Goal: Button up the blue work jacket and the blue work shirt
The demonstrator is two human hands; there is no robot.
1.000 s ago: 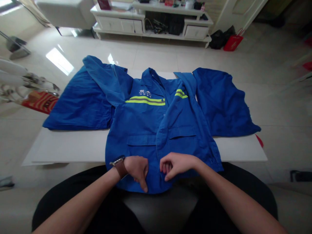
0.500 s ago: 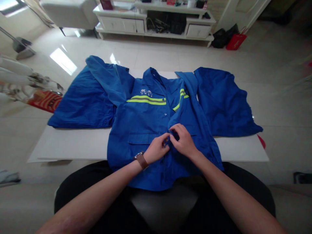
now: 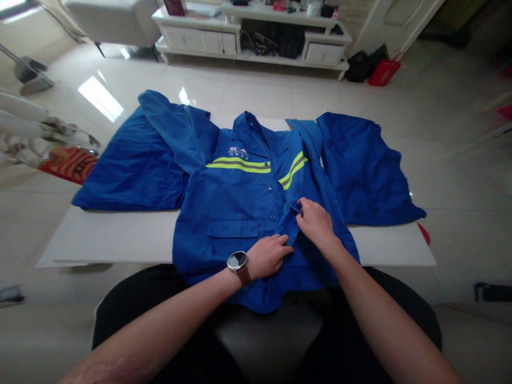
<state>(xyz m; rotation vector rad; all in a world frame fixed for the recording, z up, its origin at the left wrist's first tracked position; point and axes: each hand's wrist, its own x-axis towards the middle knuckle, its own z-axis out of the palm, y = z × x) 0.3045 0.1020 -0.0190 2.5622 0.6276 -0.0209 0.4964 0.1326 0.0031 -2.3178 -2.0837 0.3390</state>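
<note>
A blue work jacket [image 3: 232, 197] lies spread front side up, its collar pointing away from me. Yellow-green and grey bands cross the chest, and white lettering shows above the band on the left. Buttons run down the front edge. My right hand [image 3: 317, 221] is closed on the right front panel, lifting and folding its edge outward. Lower down, my left hand [image 3: 272, 255] grips the same front opening, fingers bent over the cloth with the thumb hidden. A wristwatch [image 3: 237, 260] with a brown strap is on my left wrist.
Folded blue garments [image 3: 128, 165] lie to the left, with another blue garment [image 3: 364, 170] to the right. All rest on a white tabletop [image 3: 120, 237]. Beyond stand a white cabinet [image 3: 200, 40], a red bag [image 3: 384, 72] and a grey seat [image 3: 116, 21].
My hands were together at the middle of the jacket front. The right has moved right, pulling the front panel edge aside; the left has moved slightly down. A button between them is now exposed.
</note>
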